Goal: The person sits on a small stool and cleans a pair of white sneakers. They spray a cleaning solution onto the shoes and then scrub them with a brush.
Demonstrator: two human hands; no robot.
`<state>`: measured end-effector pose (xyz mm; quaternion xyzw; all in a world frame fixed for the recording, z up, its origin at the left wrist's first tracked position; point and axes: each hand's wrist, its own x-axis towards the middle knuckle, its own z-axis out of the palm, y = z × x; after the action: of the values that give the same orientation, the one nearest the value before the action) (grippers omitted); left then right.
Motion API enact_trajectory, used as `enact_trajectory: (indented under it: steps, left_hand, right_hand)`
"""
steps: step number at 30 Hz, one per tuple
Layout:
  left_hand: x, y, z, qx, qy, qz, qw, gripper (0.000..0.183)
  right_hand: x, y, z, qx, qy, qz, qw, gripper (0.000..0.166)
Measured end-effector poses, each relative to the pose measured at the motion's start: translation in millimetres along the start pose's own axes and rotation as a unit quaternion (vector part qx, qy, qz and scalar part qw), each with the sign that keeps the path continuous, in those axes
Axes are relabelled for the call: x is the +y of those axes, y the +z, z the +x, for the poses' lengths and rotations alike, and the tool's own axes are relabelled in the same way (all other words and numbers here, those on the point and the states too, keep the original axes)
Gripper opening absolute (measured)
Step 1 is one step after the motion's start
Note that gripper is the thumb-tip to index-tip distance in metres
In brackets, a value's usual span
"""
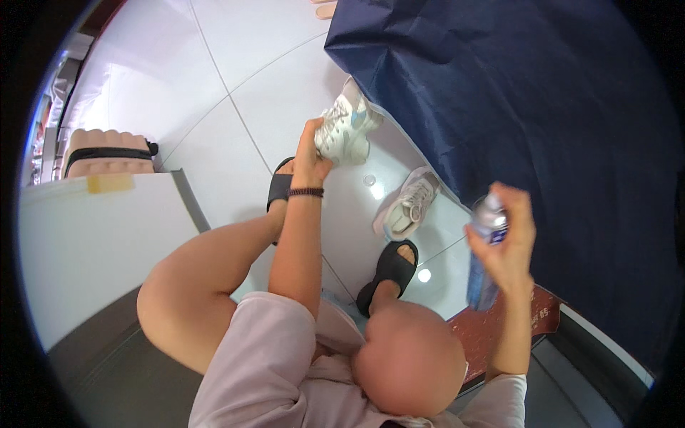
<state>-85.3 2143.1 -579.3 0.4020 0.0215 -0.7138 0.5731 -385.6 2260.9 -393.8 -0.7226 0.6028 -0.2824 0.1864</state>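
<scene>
My left hand (313,152) grips a white lace-up sneaker (342,131) by its heel end, holding it tilted above the tiled floor. Light blue patches mark the sneaker's side. Raised at the right, my right hand (508,241) is wrapped around a spray can (484,262) with a blue body and a silver top, a finger at its nozzle. I cannot tell whether any spray comes out. The matching sneaker (409,206) rests on the floor between the two hands, its opening facing me and its far end close to the navy cloth.
A large navy fabric cover (497,96) hangs across the right side. A white cabinet (107,246) stands at left, with a pink ribbed suitcase (109,152) behind it. My feet wear black slides (393,267). A reddish-brown mat (481,331) lies at lower right on the white tiles (257,96).
</scene>
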Motion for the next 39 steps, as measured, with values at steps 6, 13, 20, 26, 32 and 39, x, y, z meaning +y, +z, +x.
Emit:
enact_trajectory:
  steps: [6, 13, 20, 26, 32, 39]
  left_hand:
    - [-35.8, -20.6, -97.1, 0.080, 0.051, -0.031, 0.995, 0.037]
    - [-44.5, -34.3, -148.0, 0.014, 0.034, -0.075, 0.996, 0.042]
    - [-39.5, -4.5, -185.6, -0.152, 0.006, -0.053, 0.987, 0.045]
    - [-37.5, 26.0, -207.1, -0.215, 0.013, -0.032, 0.976, 0.045]
    - [-38.7, 29.4, -204.0, -0.191, 0.073, -0.004, 0.979, 0.044]
    - [-52.1, 25.2, -198.1, -0.136, 0.183, 0.069, 0.971, 0.047]
  right_hand:
    - [-27.5, -26.9, 3.2, 0.019, -0.065, -0.027, 0.997, 0.056]
    - [13.7, -17.6, -17.2, -0.031, 0.026, -0.003, 0.999, 0.059]
    - [-83.9, -65.4, -22.7, 0.058, -0.112, 0.073, 0.989, 0.055]
    - [-122.2, -60.7, -22.1, 0.045, -0.148, -0.036, 0.987, 0.054]
    - [-135.0, -47.4, -20.3, 0.020, -0.110, -0.079, 0.991, 0.052]
    - [-110.0, -32.6, -15.9, 0.003, -0.082, -0.109, 0.991, 0.053]
